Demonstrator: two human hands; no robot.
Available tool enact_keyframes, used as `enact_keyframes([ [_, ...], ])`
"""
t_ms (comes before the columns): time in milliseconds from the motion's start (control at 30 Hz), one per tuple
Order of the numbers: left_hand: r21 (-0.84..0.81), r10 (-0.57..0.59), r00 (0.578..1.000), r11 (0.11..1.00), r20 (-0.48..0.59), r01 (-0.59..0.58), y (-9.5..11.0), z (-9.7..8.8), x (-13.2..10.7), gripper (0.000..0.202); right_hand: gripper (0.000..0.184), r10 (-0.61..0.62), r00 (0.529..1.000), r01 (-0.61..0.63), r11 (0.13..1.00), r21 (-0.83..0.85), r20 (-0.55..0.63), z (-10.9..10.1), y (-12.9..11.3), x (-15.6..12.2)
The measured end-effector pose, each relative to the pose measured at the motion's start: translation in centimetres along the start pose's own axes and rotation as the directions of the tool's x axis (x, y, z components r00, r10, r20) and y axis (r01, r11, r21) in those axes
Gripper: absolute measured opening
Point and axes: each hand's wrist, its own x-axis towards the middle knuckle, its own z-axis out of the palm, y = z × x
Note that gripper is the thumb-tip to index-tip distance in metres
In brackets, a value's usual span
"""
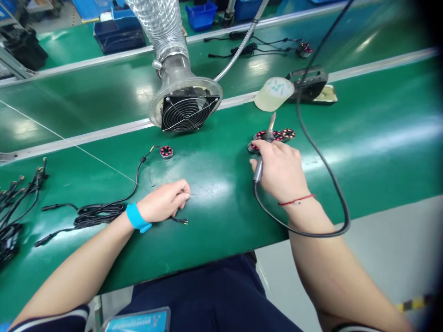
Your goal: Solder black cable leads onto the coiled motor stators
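Observation:
My right hand [282, 168] is wrapped round a soldering iron [258, 170], its tip pointing away from me. Just beyond those fingers sit several small round motor stators [288, 134] with copper or red windings, partly hidden by the hand. My left hand [169, 198] is closed in a pinch low over the bench. A thin solder wire [69, 140] runs from the far left to this hand, and a short end shows at the fingertips. Under the hand pokes a black cable end [180, 221] with bare wires. Farther off lies one stator [166, 151] joined to a black cable [137, 173].
A fume extractor [185, 108] hangs over the bench's back edge. At the back right are a pale roll [273, 94] and a black iron stand [311, 85] with a sponge tray. Coiled cable [100, 214] and more cables [20, 198] lie left. The iron's cord [320, 152] loops at right.

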Motion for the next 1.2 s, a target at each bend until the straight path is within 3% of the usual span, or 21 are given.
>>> enact_keyframes([
  [100, -0.053, -0.001, 1.0, 0.999, -0.023, 0.0, -0.4, 0.2, 0.1, 0.013, 0.033, -0.055, 0.998, 0.055, 0.998, 0.007, -0.003, 0.7, 1.2, 0.4],
  [167, -0.057, 0.034, 0.995, 0.998, -0.093, -0.039, -0.8, 0.1, 0.2, 0.015, 0.035, -0.09, 0.996, 0.089, 0.996, 0.03, 0.013, 0.4, 0.6, 0.6],
  [300, -0.075, 0.043, 0.966, 0.995, -0.254, -0.064, -1.8, -0.2, 0.7, 0.014, 0.032, -0.206, 0.971, 0.17, 0.951, 0.257, 0.122, -1.7, -3.9, 0.3],
  [467, -0.207, -0.096, 0.925, 0.978, -0.367, 0.02, -2.9, -0.2, 1.6, 0.011, 0.039, -0.323, 0.94, 0.196, 0.774, 0.602, 0.108, -2.8, -9.4, -0.8],
  [633, -0.2, -0.123, 0.912, 0.979, -0.392, 0.046, -2.3, -0.3, 1.7, 0.019, 0.049, -0.249, 0.956, 0.086, 0.739, 0.668, 0.152, -0.9, -11.0, -1.5],
  [733, -0.056, -0.123, 0.911, 0.992, -0.393, 0.11, -1.2, -0.3, 1.6, 0.03, 0.051, -0.238, 0.956, 0.058, 0.731, 0.679, 0.174, 0.4, -11.6, -1.7],
  [900, 0.162, -0.103, 0.935, 0.973, -0.339, 0.165, 0.1, 0.1, 1.5, 0.046, 0.051, -0.225, 0.969, 0.108, 0.748, 0.655, 0.097, 1.6, -12.1, -2.1],
  [1067, 0.138, -0.118, 0.951, 0.977, -0.285, 0.163, -0.3, -0.4, 1.5, 0.026, 0.046, -0.267, 0.961, 0.173, 0.785, 0.596, 0.073, 1.4, -11.9, -2.4],
  [1200, -0.013, -0.088, 0.973, 0.996, -0.213, 0.087, -1.2, -1.1, 1.4, 0.014, 0.048, -0.264, 0.962, 0.162, 0.77, 0.617, 0.077, 1.4, -11.7, -2.4],
])
